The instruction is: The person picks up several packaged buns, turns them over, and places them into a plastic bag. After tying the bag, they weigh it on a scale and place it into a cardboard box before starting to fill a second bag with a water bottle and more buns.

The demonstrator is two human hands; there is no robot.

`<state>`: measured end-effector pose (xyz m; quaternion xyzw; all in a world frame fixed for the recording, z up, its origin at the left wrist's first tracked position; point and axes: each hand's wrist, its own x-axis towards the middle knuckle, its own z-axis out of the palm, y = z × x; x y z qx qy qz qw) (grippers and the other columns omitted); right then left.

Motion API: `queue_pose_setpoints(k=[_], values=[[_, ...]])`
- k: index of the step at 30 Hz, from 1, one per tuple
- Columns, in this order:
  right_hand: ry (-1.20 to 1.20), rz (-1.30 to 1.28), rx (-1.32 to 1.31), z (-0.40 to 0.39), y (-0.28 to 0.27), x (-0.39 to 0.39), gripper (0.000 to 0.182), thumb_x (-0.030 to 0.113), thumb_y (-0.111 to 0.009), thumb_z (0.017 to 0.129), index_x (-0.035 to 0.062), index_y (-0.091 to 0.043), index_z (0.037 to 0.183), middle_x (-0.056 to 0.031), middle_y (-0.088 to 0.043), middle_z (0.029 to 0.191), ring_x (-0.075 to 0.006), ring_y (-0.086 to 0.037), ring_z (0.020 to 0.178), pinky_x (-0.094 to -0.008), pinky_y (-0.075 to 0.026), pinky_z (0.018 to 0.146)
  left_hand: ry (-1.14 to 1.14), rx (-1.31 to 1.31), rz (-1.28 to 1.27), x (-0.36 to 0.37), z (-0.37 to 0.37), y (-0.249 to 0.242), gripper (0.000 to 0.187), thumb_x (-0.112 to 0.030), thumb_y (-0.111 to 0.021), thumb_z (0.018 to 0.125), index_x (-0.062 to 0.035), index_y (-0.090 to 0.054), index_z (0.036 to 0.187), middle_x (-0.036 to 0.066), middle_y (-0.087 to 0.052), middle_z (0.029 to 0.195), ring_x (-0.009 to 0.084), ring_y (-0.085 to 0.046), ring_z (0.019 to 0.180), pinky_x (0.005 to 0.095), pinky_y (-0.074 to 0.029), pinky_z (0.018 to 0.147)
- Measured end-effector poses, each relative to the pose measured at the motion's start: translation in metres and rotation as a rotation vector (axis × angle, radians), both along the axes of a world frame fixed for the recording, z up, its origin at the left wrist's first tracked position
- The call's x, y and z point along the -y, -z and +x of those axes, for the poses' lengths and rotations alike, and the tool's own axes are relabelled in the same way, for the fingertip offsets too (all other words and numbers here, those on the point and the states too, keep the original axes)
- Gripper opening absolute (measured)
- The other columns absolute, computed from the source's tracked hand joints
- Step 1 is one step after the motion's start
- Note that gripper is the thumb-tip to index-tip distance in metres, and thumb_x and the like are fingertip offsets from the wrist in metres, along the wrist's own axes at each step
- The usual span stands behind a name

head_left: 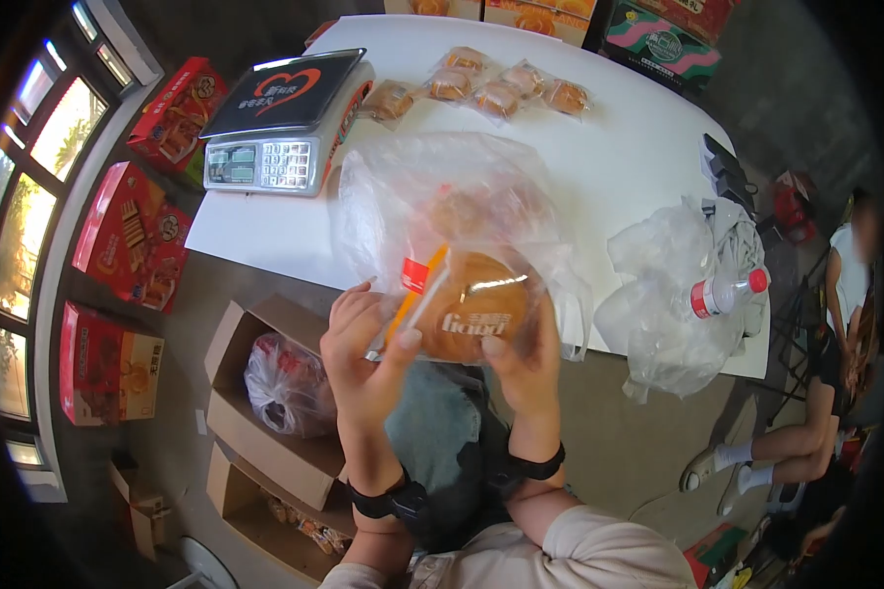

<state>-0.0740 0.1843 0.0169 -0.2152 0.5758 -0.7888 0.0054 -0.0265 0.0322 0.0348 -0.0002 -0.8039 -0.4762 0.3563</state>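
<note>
a broad, smooth-topped white table (638, 157) takes up the middle of the room. to the left of the table, bright daylight glares through a tall, dark-framed window (64, 133) of many panes, with greenery showing outside. beyond the table's far edge rises a plain dark grey wall (265, 29). below the table spreads a dull grey-brown floor (609, 422).

The bare left hand (361, 344) and bare right hand (528, 351) hold a round golden-brown bun (467, 306) in clear printed plastic; beyond it, a bulging translucent bag (413, 182) sits on the white table (265, 231); a black-topped grey digital scale (277, 108) stands near small plastic-wrapped brown buns (497, 97); a red-capped clear bottle (725, 294) lies against crumpled translucent bags (658, 257).
</note>
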Motion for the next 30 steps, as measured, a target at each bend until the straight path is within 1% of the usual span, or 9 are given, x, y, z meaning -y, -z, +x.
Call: queue_pose_setpoints(k=[2,3,11,16,18,22,24,25,30], values=[[0.128,-0.027,-0.016,0.005,-0.008,-0.002,0.074,0.027,-0.065,0.074,-0.0044,-0.028,0.13,-0.0165,-0.037,0.13,-0.0245,-0.035,0.121,-0.0368,-0.029,0.1,-0.017,-0.031,-0.164,0.001,0.002,-0.004,0.03,-0.023,-0.057,0.078,0.0049,-0.06,0.088,0.011,-0.061,0.075,0.0216,-0.057,0.074,0.0348,-0.041,0.083],[0.258,-0.05,-0.026,0.007,-0.011,-0.005,0.074,0.037,-0.062,0.076,-0.0047,-0.03,0.129,-0.0163,-0.037,0.13,-0.0245,-0.034,0.122,-0.037,-0.029,0.1,0.005,-0.025,0.066,-0.002,0.003,-0.008,0.027,-0.021,-0.055,0.08,0.0038,-0.06,0.089,0.01,-0.061,0.074,0.0196,-0.057,0.072,0.032,-0.042,0.077],[0.484,-0.455,0.126,0.007,-0.003,-0.051,0.056,0.043,-0.029,0.09,0.0046,-0.029,0.131,-0.0088,-0.038,0.13,-0.0223,-0.036,0.12,-0.0408,-0.031,0.098,-0.323,0.079,0.299,0.008,0.01,-0.01,0.02,-0.014,-0.055,0.081,0.0016,-0.061,0.092,0.009,-0.06,0.072,0.0144,-0.054,0.067,0.0267,-0.042,0.066],[0.468,-0.514,0.272,0.012,0.012,-0.073,0.062,0.05,-0.027,0.088,0.0058,-0.03,0.131,-0.01,-0.038,0.129,-0.0231,-0.04,0.117,-0.0395,-0.033,0.096,-0.367,0.593,-0.221,0.012,0.017,0.001,0.038,-0.032,-0.065,0.074,0.0007,-0.06,0.092,0.014,-0.058,0.079,0.0283,-0.055,0.076,0.0357,-0.044,0.07],[0.017,-0.648,0.275,0.011,0.036,-0.095,0.067,0.052,-0.034,0.084,0.0033,-0.03,0.131,-0.015,-0.045,0.121,-0.0244,-0.045,0.112,-0.0385,-0.036,0.094,-0.374,0.662,-0.297,0.012,0.023,0.011,0.046,-0.04,-0.065,0.071,0.0003,-0.06,0.092,0.016,-0.059,0.084,0.0323,-0.055,0.081,0.0398,-0.044,0.071],[-0.22,-0.453,0.136,0.01,0.027,-0.107,0.059,0.034,-0.045,0.085,-0.0034,-0.033,0.129,-0.014,-0.045,0.125,-0.0231,-0.045,0.113,-0.0373,-0.032,0.098,-0.272,0.787,-0.39,0.012,0.03,0.013,0.044,-0.039,-0.066,0.07,-0.0007,-0.061,0.091,0.016,-0.059,0.085,0.0323,-0.055,0.082,0.0407,-0.044,0.07],[-0.423,0.159,0.332,0.006,0.009,-0.112,0.056,0.025,-0.051,0.082,-0.0058,-0.035,0.126,-0.0161,-0.049,0.119,-0.0228,-0.045,0.114,-0.0362,-0.031,0.098,-0.251,0.798,-0.389,0.013,0.028,0.013,0.04,-0.036,-0.066,0.071,-0.0017,-0.062,0.089,0.016,-0.059,0.084,0.0322,-0.055,0.082,0.041,-0.043,0.07],[-0.404,0.234,0.4,0.004,0.005,-0.104,0.05,0.023,-0.052,0.082,-0.0049,-0.041,0.121,-0.0146,-0.057,0.103,-0.0205,-0.057,0.095,-0.0309,-0.046,0.079,-0.239,0.776,-0.344,0.014,0.027,0.014,0.033,-0.032,-0.065,0.072,-0.0027,-0.063,0.086,0.015,-0.059,0.082,0.0316,-0.055,0.081,0.0407,-0.043,0.069],[-0.403,0.45,0.698,-0.016,0.001,-0.089,0.043,0.031,-0.049,0.085,-0.0036,-0.05,0.11,-0.0109,-0.061,0.078,-0.0173,-0.059,0.053,-0.0254,-0.043,0.04,-0.346,0.651,-0.194,0.015,0.02,0.01,0.016,-0.02,-0.063,0.074,-0.0041,-0.064,0.075,0.013,-0.059,0.076,0.0301,-0.056,0.075,0.039,-0.044,0.067]])
